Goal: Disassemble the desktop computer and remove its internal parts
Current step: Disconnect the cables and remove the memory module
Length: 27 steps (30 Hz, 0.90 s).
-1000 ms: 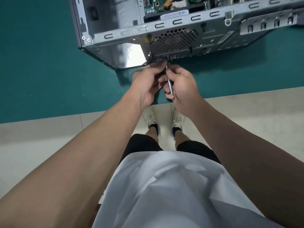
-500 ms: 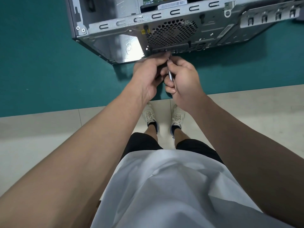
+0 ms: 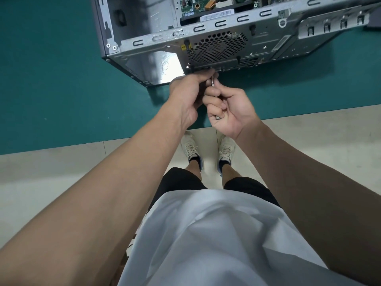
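The open desktop computer case (image 3: 144, 36) lies on the teal surface (image 3: 51, 79), just beyond both hands. The left hand (image 3: 185, 96) curls its fingers against the case's lower rear edge, though I cannot tell what it holds. The right hand (image 3: 231, 108) is closed around a thin screwdriver (image 3: 212, 81) aimed at that edge.

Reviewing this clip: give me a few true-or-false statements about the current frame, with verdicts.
1. The computer case is open, with a circuit board visible inside. True.
2. The right hand holds a thin metal tool. True.
3. The case sits on bare floor tiles. False: it sits on a teal mat.
4. The left hand lies flat on the mat, away from the case. False: its curled fingers are at the rear panel, just below the fan grille, beside the tool's tip.
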{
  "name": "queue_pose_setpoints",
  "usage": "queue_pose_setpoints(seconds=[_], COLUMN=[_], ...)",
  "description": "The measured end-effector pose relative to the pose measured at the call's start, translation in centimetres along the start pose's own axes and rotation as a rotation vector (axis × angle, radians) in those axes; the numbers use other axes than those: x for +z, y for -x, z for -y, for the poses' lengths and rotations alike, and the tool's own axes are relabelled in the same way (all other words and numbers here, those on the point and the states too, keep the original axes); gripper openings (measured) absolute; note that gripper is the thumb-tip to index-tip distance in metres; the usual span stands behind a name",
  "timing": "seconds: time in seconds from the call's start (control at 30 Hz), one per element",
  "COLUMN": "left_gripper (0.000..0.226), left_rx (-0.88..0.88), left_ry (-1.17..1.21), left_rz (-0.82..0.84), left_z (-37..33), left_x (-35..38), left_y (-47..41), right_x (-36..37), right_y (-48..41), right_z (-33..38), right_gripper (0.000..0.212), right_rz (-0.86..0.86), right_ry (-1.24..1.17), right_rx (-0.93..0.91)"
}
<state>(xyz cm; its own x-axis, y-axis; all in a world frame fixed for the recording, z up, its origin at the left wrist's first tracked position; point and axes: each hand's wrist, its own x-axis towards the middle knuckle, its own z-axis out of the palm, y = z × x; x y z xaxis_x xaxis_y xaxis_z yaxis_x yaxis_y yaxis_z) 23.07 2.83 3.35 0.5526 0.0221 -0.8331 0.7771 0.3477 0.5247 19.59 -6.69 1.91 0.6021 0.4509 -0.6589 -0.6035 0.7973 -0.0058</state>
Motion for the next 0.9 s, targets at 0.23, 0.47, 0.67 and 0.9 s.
queue_pose_setpoints(seconds=[0.23,0.47,0.67,0.9], left_gripper=[0.004,0.017,0.022,0.015], left_rx=[-0.040,-0.025,-0.030,-0.009], left_ry=[0.024,0.016,-0.028,-0.018], left_rz=[0.055,0.060,0.036,0.006], left_z=[-0.3,-0.3,-0.1,-0.1], left_x=[-0.2,-0.3,-0.4,-0.3], left_y=[0.1,0.5,0.4,0.2], right_x=[-0.3,-0.4,0.7,2.1], right_y=[-0.6,-0.5,-0.2,-0.6], right_z=[-0.6,0.1,-0.4,-1.5], right_gripper=[0.034,0.029,0.030,0.026], right_rz=[0.052,-0.005,-0.158,-0.682], right_ry=[-0.121,0.093,0.339,1.293], right_rx=[-0.004,-0.066,-0.226,-0.518])
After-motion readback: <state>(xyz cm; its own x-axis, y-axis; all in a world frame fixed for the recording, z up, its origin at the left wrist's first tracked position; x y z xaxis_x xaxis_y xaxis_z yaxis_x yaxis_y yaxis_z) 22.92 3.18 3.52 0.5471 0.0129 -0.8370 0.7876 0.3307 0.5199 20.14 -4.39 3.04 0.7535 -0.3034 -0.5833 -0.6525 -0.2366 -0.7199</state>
